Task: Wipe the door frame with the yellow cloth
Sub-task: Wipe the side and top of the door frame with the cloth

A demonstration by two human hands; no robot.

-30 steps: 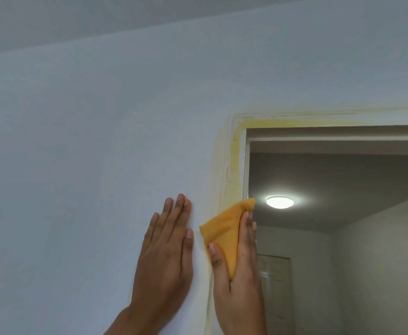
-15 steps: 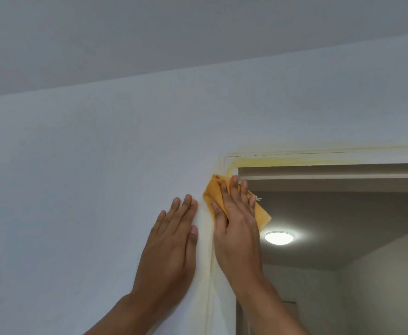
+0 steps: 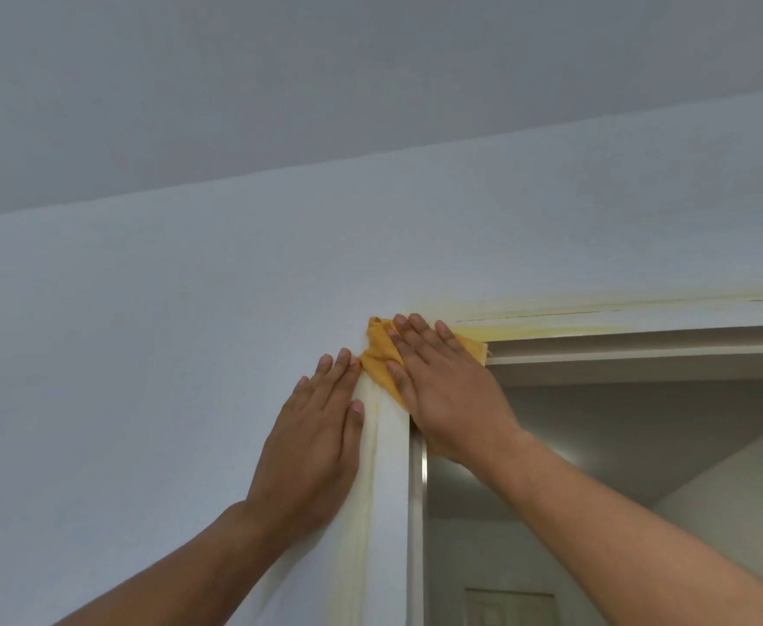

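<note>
The white door frame (image 3: 388, 481) runs up the left side of the opening and turns right along the top, with yellowish staining on both edges. My right hand (image 3: 447, 386) lies flat over the yellow cloth (image 3: 377, 354), pressing it on the frame's upper left corner. Most of the cloth is hidden under the palm; edges show at the fingertips and to the right. My left hand (image 3: 314, 440) rests flat and empty on the wall just left of the frame, fingertips next to the cloth.
A pale wall (image 3: 144, 354) fills the left and meets the ceiling (image 3: 325, 83) above. Through the doorway is a dimmer room with a further door (image 3: 510, 607) low down and a grey inner ceiling (image 3: 641, 413).
My right hand has slid the cloth up the side of the frame to the top left corner. The view has tilted upward. My left hand has stayed flat on the wall.
</note>
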